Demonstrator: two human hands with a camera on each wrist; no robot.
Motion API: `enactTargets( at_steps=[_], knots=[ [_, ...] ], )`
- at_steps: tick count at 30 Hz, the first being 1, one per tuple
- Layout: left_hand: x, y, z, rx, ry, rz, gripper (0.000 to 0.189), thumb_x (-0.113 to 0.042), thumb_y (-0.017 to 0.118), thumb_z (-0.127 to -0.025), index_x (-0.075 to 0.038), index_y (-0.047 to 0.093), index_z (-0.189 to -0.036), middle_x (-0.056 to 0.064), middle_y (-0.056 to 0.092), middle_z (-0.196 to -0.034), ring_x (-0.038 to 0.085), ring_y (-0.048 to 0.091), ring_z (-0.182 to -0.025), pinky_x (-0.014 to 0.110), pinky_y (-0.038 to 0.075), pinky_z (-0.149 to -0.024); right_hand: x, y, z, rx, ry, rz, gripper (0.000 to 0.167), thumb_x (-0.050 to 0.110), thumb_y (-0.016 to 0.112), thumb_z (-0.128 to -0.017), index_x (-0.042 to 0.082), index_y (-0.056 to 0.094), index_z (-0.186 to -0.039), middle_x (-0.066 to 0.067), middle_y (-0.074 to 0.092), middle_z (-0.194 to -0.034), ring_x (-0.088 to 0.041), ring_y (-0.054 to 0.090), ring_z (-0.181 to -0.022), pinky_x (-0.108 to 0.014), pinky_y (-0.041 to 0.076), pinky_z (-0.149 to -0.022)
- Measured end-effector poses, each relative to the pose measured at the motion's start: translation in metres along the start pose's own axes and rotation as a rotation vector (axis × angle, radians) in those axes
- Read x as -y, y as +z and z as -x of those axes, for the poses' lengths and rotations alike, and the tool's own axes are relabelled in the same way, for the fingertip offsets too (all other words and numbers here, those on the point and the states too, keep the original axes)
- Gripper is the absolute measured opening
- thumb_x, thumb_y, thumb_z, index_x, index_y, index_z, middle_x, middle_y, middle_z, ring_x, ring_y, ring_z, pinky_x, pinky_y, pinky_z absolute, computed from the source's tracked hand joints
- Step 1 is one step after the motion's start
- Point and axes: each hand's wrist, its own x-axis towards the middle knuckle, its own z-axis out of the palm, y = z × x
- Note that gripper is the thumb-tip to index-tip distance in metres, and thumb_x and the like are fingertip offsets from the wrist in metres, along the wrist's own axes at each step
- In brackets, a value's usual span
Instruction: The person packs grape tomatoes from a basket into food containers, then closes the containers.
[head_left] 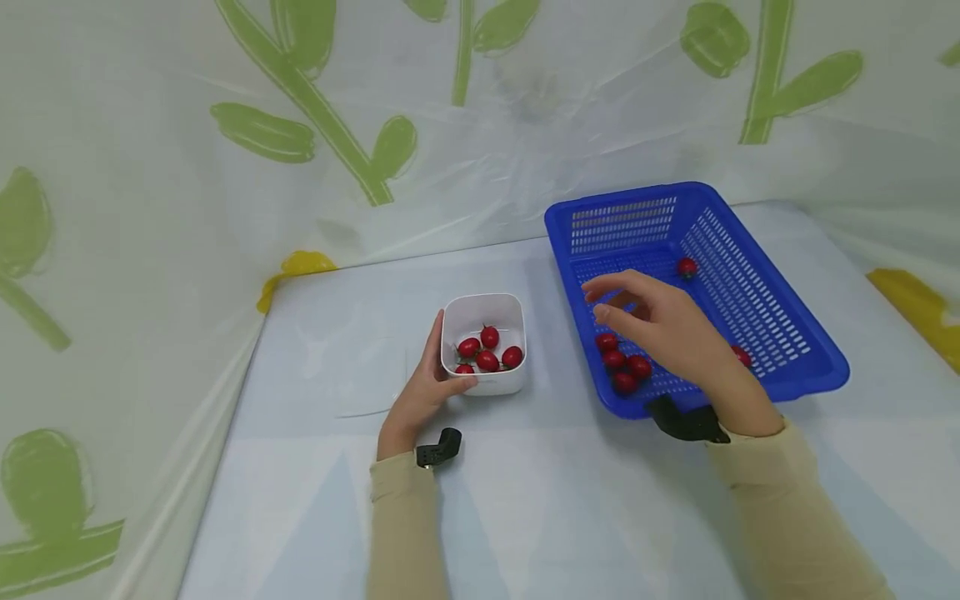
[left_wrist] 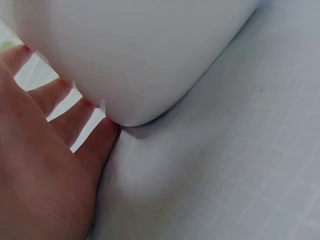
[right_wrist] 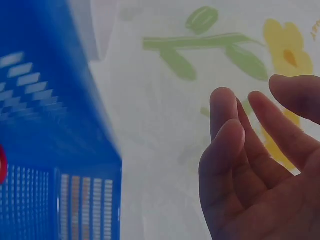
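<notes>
My left hand (head_left: 426, 390) holds a small white square container (head_left: 504, 382), fingers along its left side and thumb over the front rim. Inside lie several red cherry tomatoes (head_left: 487, 361). In the left wrist view, fingertips (left_wrist: 90, 102) touch the white wall. Over the left part of a blue slotted basket (head_left: 813, 367) hovers my right hand (head_left: 660, 321), its fingers loosely bent with nothing between them. Beneath it, more cherry tomatoes (head_left: 639, 367) cluster in the basket's near left corner. The right wrist view shows the same relaxed hand (right_wrist: 265, 170) beside the basket wall (right_wrist: 85, 100).
A single cherry tomato (head_left: 687, 267) sits toward the basket's far side, and another (head_left: 741, 356) is partly hidden by the right wrist. Left of the container, a clear flat piece (head_left: 367, 383) lies on the white table (head_left: 315, 483). A leaf-patterned sheet (head_left: 480, 158) hangs behind.
</notes>
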Motion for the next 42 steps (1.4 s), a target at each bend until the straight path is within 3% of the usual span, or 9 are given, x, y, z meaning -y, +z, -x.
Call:
enactTargets(
  at_steps=[9, 19, 24, 29, 42],
  knots=[
    [0.002, -0.003, 0.002, -0.007, -0.002, -0.017, 0.099, -0.004, 0.066, -0.077, -0.022, -0.004, -0.144, 0.008, 0.003, -0.148, 0.032, 0.01, -0.132, 0.048, 0.032, -0.095, -0.028, -0.031, -0.009, 0.075, 0.049, 0.04, 0.032, 0.034, 0.054, -0.088, 0.027, 0.053, -0.119, 0.005, 0.056, -0.112, -0.009, 0.056, -0.09, -0.027, 0.048, -0.072],
    [0.006, -0.012, 0.012, -0.025, -0.026, 0.004, 0.097, -0.003, 0.065, -0.078, -0.027, -0.002, -0.144, 0.002, 0.002, -0.148, 0.03, 0.012, -0.132, 0.043, 0.036, -0.095, -0.065, -0.058, -0.023, 0.111, 0.188, 0.109, 0.046, 0.042, 0.05, -0.088, 0.02, 0.043, -0.129, -0.008, 0.052, -0.117, -0.024, 0.056, -0.094, -0.044, 0.046, -0.078],
    [0.006, -0.013, 0.018, -0.039, -0.03, -0.018, 0.097, -0.005, 0.066, -0.078, -0.028, -0.001, -0.144, 0.001, 0.003, -0.148, 0.028, 0.01, -0.133, 0.041, 0.035, -0.095, -0.083, -0.064, -0.026, 0.121, 0.219, 0.15, 0.051, 0.041, 0.049, -0.089, 0.013, 0.04, -0.131, -0.015, 0.048, -0.122, -0.028, 0.057, -0.09, -0.044, 0.048, -0.074],
    [0.006, -0.013, 0.021, -0.043, -0.027, -0.02, 0.097, -0.004, 0.066, -0.078, -0.028, -0.001, -0.144, 0.002, 0.003, -0.148, 0.028, 0.011, -0.132, 0.042, 0.036, -0.094, -0.097, -0.068, -0.033, 0.137, 0.251, 0.118, 0.054, 0.042, 0.047, -0.09, 0.012, 0.037, -0.133, -0.017, 0.048, -0.121, -0.03, 0.056, -0.093, -0.043, 0.048, -0.074],
    [0.004, -0.001, 0.004, -0.031, -0.038, -0.009, 0.096, -0.007, 0.066, -0.078, -0.027, 0.0, -0.144, 0.002, 0.003, -0.148, 0.028, 0.013, -0.132, 0.04, 0.039, -0.091, -0.135, -0.085, -0.055, 0.227, 0.412, 0.018, 0.051, 0.018, 0.044, -0.093, 0.008, 0.026, -0.139, -0.023, 0.028, -0.136, -0.039, 0.05, -0.104, -0.049, 0.042, -0.085]
  ],
)
